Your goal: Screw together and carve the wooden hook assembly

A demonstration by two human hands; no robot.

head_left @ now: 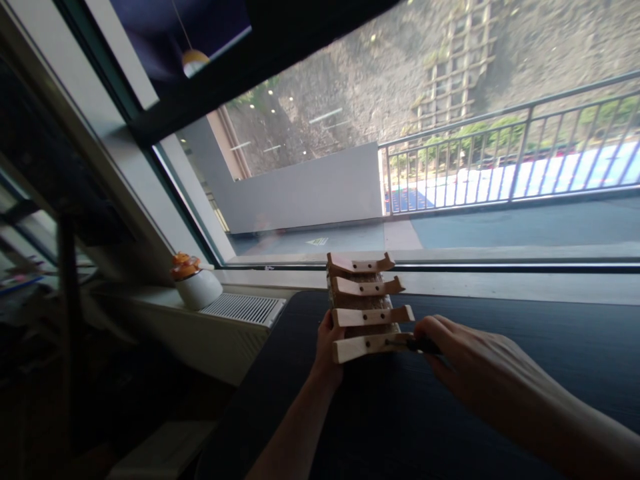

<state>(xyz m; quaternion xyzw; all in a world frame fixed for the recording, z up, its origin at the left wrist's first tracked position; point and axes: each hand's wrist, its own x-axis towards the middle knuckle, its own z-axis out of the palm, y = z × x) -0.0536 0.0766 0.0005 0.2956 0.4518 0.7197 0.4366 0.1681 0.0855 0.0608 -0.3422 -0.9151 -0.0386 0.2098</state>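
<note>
As the head view shows, four smooth, pale, curved wooden crosspieces (373, 317), each with paired dark spots, already sit across a rough brown block (363, 302) between our hands; what remains, we cannot tell. Our left hand (329, 350) grips its side; our right hand (467, 353) is closed around a slim black-handled tool (425, 345), tip at the nearest crosspiece.

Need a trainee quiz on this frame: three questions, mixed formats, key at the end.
1. How many pale bars cross the wooden piece? A) three B) four C) five
2. True or false: the right hand holds a dark-handled tool at the nearest bar.
3. Fill in: the white container by the vent grille has an ____ top.

Key: 1. B; 2. true; 3. orange.
</note>
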